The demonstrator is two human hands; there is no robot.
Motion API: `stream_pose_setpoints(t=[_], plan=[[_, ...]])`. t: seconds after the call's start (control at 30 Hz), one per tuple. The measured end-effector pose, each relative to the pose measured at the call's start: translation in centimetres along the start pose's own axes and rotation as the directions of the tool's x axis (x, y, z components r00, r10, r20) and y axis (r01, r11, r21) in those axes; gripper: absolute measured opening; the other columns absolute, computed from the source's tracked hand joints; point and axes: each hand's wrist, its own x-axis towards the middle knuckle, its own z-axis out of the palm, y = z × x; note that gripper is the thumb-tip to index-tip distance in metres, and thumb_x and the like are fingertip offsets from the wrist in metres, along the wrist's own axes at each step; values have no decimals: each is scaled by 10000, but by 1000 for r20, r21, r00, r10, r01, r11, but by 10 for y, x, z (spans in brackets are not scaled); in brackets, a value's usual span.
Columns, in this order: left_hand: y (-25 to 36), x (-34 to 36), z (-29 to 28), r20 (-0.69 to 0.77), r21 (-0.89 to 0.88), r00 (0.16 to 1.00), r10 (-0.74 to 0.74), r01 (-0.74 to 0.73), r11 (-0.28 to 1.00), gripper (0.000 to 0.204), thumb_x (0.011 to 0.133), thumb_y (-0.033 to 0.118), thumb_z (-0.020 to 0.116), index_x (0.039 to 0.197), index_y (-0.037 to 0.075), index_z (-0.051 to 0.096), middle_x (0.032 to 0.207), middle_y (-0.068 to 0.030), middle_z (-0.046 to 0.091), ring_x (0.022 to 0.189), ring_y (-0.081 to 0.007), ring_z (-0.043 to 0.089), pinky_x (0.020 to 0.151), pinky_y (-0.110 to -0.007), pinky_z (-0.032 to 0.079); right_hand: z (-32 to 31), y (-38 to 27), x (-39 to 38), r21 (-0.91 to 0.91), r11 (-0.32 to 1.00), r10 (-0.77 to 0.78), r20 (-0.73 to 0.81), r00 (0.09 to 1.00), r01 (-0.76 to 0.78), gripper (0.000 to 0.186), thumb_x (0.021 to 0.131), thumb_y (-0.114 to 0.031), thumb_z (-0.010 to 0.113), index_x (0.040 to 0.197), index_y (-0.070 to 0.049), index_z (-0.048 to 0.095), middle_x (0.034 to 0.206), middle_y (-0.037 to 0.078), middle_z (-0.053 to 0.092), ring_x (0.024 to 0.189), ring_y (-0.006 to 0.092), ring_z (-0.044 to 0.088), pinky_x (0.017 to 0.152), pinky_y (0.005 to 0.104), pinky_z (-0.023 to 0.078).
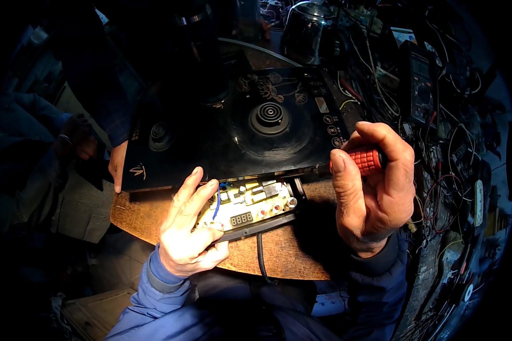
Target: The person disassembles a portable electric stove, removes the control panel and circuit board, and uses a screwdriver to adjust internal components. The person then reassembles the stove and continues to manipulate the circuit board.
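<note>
A black cooktop [199,153] with two round raised burners lies across the wooden bench [136,219]. Along its front edge sits a brightly lit circuit board [256,200] in a dark housing, with a digit display, small buttons and a blue wire. My left hand [186,238] grips the board's left end, its longer fingers extended along it. My right hand [375,193] is closed on a red textured tool handle [363,162] at the cooktop's front right corner; the tool's working end is hard to make out. A black cable [260,256] runs down from the housing.
Another person's hand [117,165] touches the cooktop's left edge; other hands [83,142] show farther left in shadow. A metal kettle [310,34] stands behind. At right are a multimeter [420,85], tangled wires and a pale power strip [478,202].
</note>
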Motion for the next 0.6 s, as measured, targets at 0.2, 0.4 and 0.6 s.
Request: stream_pose_setpoints(t=[0.2,0.4,0.6], plan=[[1,0,0,-28,-7,1000,7,-7,1000,165,637,83,783,679,16,638,1301,-283,633,1297,-511,552,1030,-526,515,-2,-7,6,-34,999,-32,94,995,35,417,827,39,792,1193,79,596,992,146,657,714,142,627,633,254,511],[-1,0,4,-62,6,997,46,-46,999,165,588,53,761,681,13,631,1263,-260,647,1206,-455,608,968,-491,551,0,-17,41,29,990,-140,361,922,138,352,824,89,755,1140,56,604,979,113,629,718,120,594,649,240,489],[-2,-2,6,-56,-4,998,36,-36,999,209,549,35,732,693,24,581,1281,-273,632,1154,-437,614,948,-492,540,15,-5,57,66,995,-97,402,910,76,309,859,52,742,1128,14,596,881,52,586,721,101,564,649,241,472]])
